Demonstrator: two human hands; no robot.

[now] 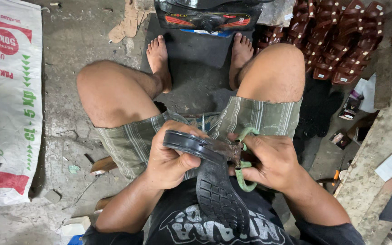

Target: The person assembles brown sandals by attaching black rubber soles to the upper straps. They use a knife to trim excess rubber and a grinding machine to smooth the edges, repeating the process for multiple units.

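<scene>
My left hand (171,156) grips a black sandal sole (214,181) near its heel end, tread side up, over my lap. My right hand (271,161) holds green-handled scissors (242,170) against the sole's right edge, fingers through the handles. The blades are hidden by the sole and a brown strap piece (225,149). I sit low, with bare knees and feet on a dark mat (196,59).
A stack of brown sandals (336,41) lies at the top right. A small black stove (207,18) sits beyond my feet. A white printed sack (7,100) covers the floor at the left. A rough bench edge (386,154) runs along the right.
</scene>
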